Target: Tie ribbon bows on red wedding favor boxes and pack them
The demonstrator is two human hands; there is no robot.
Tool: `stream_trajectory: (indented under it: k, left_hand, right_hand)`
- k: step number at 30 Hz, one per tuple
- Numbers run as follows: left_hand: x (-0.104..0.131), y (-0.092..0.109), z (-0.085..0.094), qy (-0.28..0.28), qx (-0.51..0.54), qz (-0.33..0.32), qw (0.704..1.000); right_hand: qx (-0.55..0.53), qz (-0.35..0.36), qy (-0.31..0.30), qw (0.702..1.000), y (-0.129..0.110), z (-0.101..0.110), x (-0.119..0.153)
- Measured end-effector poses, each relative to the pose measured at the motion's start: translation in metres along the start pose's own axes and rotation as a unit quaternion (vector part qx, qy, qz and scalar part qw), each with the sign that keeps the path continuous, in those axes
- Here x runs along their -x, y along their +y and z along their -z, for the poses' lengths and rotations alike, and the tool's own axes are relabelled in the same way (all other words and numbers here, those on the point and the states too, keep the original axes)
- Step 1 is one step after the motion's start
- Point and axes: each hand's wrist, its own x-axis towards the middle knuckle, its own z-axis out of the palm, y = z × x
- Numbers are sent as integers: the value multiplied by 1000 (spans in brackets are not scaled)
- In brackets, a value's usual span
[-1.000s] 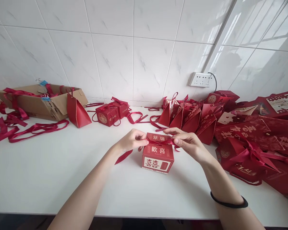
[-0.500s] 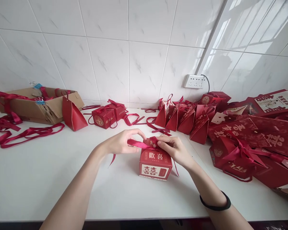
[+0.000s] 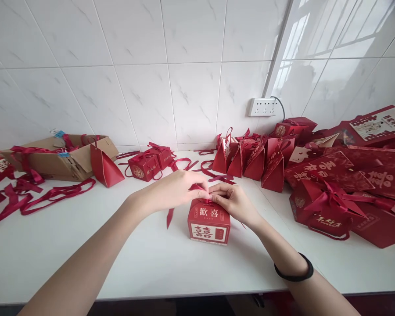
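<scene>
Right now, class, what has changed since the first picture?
The left grip has moved rightward over the box, the right grip leftward. Their fingertips, apart at first, now lie close together at the ribbon; exactly what each pinches is hidden. The box stays upright on the table.

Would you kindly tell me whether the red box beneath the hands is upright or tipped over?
Upright: the red box sits base-down on the white table, its lidded top facing up towards the fingers.

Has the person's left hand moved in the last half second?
Yes. Judged against the fixed wall socket, the left hand has moved to the right.
</scene>
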Motion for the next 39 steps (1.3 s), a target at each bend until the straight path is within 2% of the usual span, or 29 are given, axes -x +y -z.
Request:
stream_trajectory:
  k: [3,6,9,13,18,22,26,29,33,39]
  left_hand:
    - [-12,9,0,-8,14,3,1000]
    - [-21,9,0,30,3,8,1000]
    - [-28,-3,-3,63,22,10,998]
    - [-32,-27,-17,84,107,14,991]
    - [-27,-40,-40,109,165,13,980]
    - [-16,-35,-50,131,133,24,982]
    - [-6,-31,-53,156,124,57,978]
    - [-3,-29,-53,153,139,79,975]
    - [1,-25,-52,131,153,59,978]
    - [3,-22,-55,88,236,75,965]
  right_hand:
    - [4,28,0,1000,1,1,0]
    - [0,53,5,999,3,1,0]
    - [-1,66,6,998,4,0,0]
    - [-17,68,0,998,5,0,-1]
    - [-50,52,12,997,2,0,-2]
    - [-57,24,37,997,-2,-3,0]
    - [-42,34,67,996,-1,-7,1]
    - [-26,42,82,995,0,-9,2]
    - [8,44,96,994,-1,-8,2]
    - [44,64,96,992,-1,-7,4]
